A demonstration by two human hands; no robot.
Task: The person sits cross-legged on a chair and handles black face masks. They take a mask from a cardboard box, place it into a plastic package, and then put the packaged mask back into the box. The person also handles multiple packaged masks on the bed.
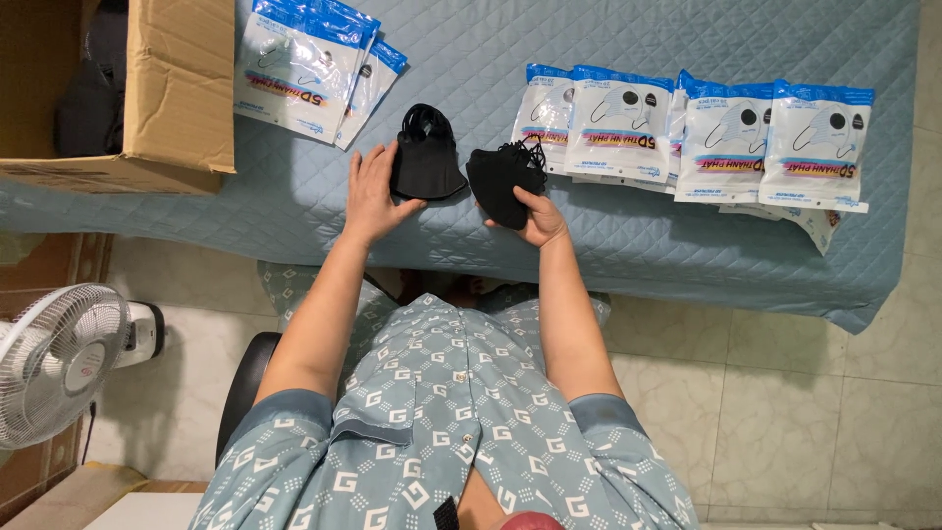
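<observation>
Two stacks of black face masks lie on a blue-grey quilted surface (628,245). My left hand (374,191) rests flat beside the left stack of black masks (427,157), its thumb touching the stack's lower edge. My right hand (539,217) grips the right stack of black masks (502,179) from below, fingers curled around its lower corner. Ear loops stick up from the tops of both stacks.
A row of blue-and-white sealed mask packets (706,137) lies to the right. More packets (309,64) sit at the upper left next to an open cardboard box (177,93). A white fan (54,358) stands on the tiled floor at left.
</observation>
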